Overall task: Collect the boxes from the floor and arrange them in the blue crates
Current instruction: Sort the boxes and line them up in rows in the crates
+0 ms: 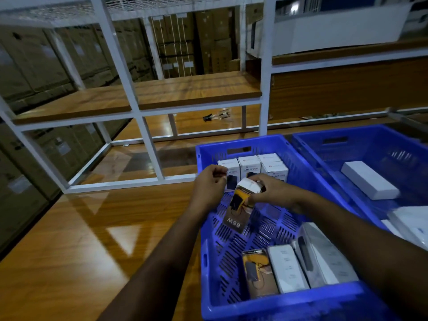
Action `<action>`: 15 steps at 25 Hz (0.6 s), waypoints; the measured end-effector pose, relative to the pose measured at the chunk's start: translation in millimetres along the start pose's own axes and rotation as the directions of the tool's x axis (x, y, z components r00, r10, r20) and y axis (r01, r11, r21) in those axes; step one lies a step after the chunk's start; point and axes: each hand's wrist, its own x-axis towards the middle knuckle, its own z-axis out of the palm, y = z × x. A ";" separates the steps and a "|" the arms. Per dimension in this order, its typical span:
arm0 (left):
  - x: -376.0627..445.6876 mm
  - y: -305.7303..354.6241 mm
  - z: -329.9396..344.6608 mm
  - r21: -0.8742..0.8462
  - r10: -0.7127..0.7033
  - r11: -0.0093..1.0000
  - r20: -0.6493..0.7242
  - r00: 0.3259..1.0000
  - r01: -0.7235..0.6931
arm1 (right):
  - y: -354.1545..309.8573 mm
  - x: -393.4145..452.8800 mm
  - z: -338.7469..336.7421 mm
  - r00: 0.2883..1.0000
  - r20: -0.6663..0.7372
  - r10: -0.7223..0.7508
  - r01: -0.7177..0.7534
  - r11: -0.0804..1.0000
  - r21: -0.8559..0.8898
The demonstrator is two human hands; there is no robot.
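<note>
Curled fingers on left hand (209,181), thumb + forefinger pinched near the top corner of the 65W box (238,208); can't tell if it truly touches. Right hand (269,191) grips that box's white upper end, holding it tilted over the near blue crate (208,262), long axis running toward the viewer. White boxes (251,166) stand upright at the far wall, just beyond; free slot likely beside them, so right hand leads.

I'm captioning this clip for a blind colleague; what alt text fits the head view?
A person's right hand holds a yellow-and-brown 65W box over a blue crate, while the left hand hovers curled beside it. White boxes stand along the crate's far wall, more lie at its near end, and a second blue crate sits to the right.
</note>
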 end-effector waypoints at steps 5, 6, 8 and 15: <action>4.5 9.8 12.4 -0.037 -0.007 0.999 0.330 0.944 0.020 | 4.2 10.8 -11.1 0.979 -0.205 0.016 0.014 0.990 0.142; 4.4 11.2 16.4 -0.041 -0.020 0.998 0.374 0.927 0.038 | 5.1 13.0 -12.2 0.968 -0.248 0.023 0.024 0.982 0.185; 3.2 14.0 25.7 -0.049 -0.055 0.996 0.367 0.929 0.078 | 6.8 16.5 -14.1 0.953 -0.300 0.035 0.053 0.959 0.279; 14.6 18.1 29.8 -0.375 -0.189 0.883 0.265 0.946 0.282 | -2.3 19.9 -18.2 0.987 -0.143 0.068 0.030 0.804 0.594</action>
